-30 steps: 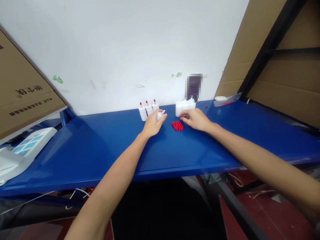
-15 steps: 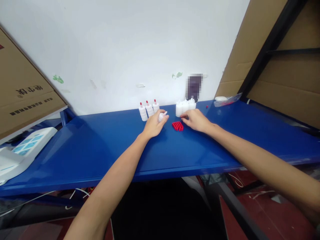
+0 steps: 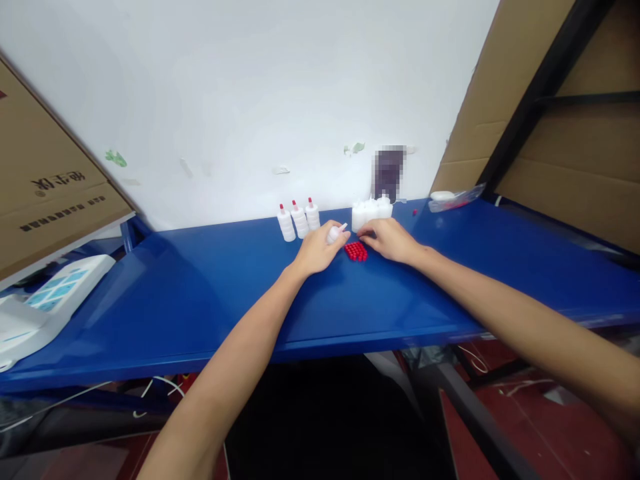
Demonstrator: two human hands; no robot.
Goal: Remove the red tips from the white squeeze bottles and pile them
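Observation:
My left hand (image 3: 320, 249) is wrapped round a white squeeze bottle (image 3: 334, 234), its pale nozzle tilted to the upper right. Just beyond the left hand, three white bottles with red caps (image 3: 299, 220) stand upright in a row. My right hand (image 3: 390, 239) is closed in a pinch to the right of the left hand; what its fingertips hold, if anything, is hidden. Small red caps (image 3: 356, 251) lie in a tight block between the hands, just below the right fingertips. Behind the right hand stands a cluster of white bottles (image 3: 371, 215) with no red on their nozzles.
A lone red cap (image 3: 415, 212) and a clear plastic bag (image 3: 456, 200) lie at the back right of the blue table (image 3: 200, 300). A white device with blue panels (image 3: 57, 290) sits at the left edge, below a cardboard box (image 3: 60, 187). A white wall rises behind.
My left hand has moved right with the bottle, bringing its nozzle closer to my right fingertips. The right hand has shifted slightly left.

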